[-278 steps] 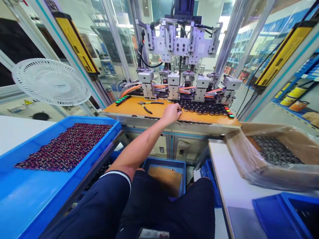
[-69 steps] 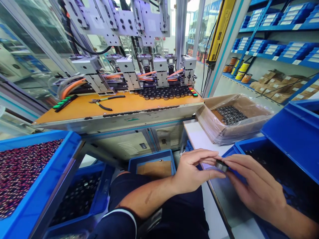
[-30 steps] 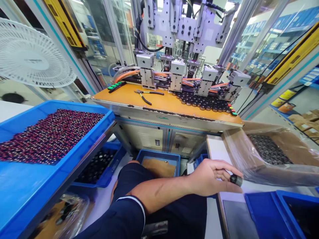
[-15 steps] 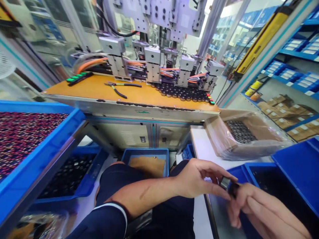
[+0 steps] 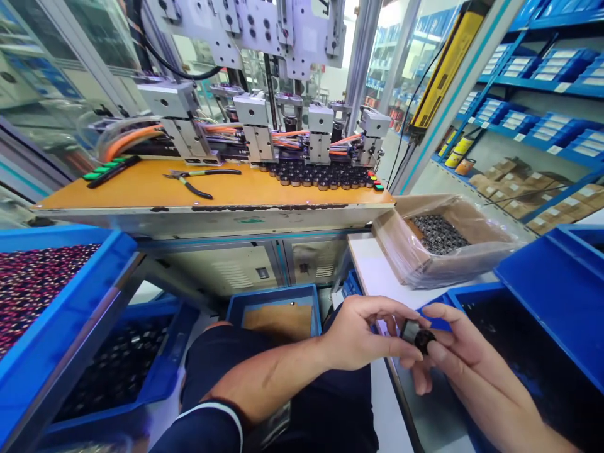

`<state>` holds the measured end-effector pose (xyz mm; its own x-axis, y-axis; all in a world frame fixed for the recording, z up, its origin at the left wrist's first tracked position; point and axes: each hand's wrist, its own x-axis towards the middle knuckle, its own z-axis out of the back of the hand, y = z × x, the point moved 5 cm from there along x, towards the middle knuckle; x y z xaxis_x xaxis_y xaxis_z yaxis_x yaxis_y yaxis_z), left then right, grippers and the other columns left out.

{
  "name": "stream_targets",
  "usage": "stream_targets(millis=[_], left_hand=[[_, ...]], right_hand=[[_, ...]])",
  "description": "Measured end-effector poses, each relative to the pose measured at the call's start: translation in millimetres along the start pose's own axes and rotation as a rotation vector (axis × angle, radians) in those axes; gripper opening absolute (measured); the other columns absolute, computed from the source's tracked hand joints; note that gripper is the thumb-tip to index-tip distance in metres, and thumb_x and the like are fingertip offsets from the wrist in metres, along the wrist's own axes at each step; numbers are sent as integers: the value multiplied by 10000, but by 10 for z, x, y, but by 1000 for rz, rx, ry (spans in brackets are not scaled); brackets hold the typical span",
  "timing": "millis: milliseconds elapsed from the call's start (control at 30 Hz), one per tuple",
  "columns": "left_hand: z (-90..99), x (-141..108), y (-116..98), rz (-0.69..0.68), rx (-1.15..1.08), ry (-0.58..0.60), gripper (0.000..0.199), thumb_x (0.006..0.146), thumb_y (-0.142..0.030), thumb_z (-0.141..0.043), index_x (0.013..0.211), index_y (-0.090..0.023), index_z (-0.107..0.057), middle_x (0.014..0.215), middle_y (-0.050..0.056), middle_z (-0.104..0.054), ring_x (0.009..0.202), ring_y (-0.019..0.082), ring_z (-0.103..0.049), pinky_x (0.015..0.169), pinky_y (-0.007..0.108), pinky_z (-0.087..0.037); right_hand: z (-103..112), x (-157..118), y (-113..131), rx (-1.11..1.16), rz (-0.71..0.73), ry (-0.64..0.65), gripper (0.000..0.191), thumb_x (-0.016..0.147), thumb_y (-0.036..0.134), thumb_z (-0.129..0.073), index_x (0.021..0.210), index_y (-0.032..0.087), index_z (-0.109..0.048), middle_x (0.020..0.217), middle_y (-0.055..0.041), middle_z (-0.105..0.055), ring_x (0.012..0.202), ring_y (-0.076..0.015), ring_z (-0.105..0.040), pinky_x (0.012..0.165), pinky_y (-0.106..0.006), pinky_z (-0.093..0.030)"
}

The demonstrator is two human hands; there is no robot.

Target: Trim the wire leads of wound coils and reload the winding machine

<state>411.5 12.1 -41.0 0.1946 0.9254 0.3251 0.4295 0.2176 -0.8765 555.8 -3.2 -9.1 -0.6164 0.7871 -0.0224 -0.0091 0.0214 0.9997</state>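
My left hand (image 5: 363, 333) is closed on a small silver-grey metal cylinder (image 5: 409, 331) between thumb and fingers. Against the end of that cylinder sits a black round part (image 5: 424, 340), gripped by the thumb and fingers of my right hand (image 5: 465, 352). The two hands meet in front of me at the right, over the side table. Fingers cover much of both pieces, so I cannot tell how far one is inside the other.
On the orange bench (image 5: 141, 189) lie pliers (image 5: 202, 173) and rows of black round parts (image 5: 321, 176) before metal fixtures. A plastic-lined carton (image 5: 396, 251) of metal rings stands right, beside a blue bin (image 5: 472, 292). Blue trays (image 5: 108, 258) of parts are at left.
My right hand has turned and lifted its fingers around the black part, which now lines up against the metal cylinder. The camera view has shifted slightly to the right.
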Motion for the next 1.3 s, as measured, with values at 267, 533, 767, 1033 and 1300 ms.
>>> stream_targets(millis=[267,533,767,1033,1300], left_hand=[[32,-13,-54,-74,104,-9,467,577,-352,-919,959,-128,-773,762,57,-712,642,98,-599,637,225,-505],[-9,-74,-108,68,72,-15,461,589,-315,-915,987,-125,-781,955,132,-784,675,123,-677,706,251,-581],[-40,-106,-168,-11,120,-30,403,576,-141,-902,961,-153,-783,919,98,-800,668,127,-720,652,203,-598],[-58,-103,-161,8,73,-73,410,578,-189,-910,957,-131,-766,916,103,-800,742,196,-769,708,276,-648],[-68,-119,-96,154,-16,-77,507,504,-209,-947,967,-117,-764,1007,130,-787,842,235,-776,807,315,-649]], right_hand=[[26,-21,172,-710,479,-203,187,1045,269,-475,1223,274,-534,888,10,-699,745,-85,-691,681,-112,-566],[-5,-111,303,-1021,743,-369,78,1016,262,-539,1006,199,-584,838,-8,-705,699,-104,-697,633,-133,-553],[-44,-118,307,-1066,902,-334,99,982,98,-526,1027,159,-589,865,-29,-670,758,-111,-652,683,-192,-526],[16,-180,259,-1127,995,-216,245,945,70,-586,1188,80,-557,1040,-95,-636,1000,-148,-611,852,-248,-525],[53,-196,197,-1177,1052,-246,258,927,77,-632,1181,99,-590,1067,-95,-656,983,-157,-642,898,-253,-559]])
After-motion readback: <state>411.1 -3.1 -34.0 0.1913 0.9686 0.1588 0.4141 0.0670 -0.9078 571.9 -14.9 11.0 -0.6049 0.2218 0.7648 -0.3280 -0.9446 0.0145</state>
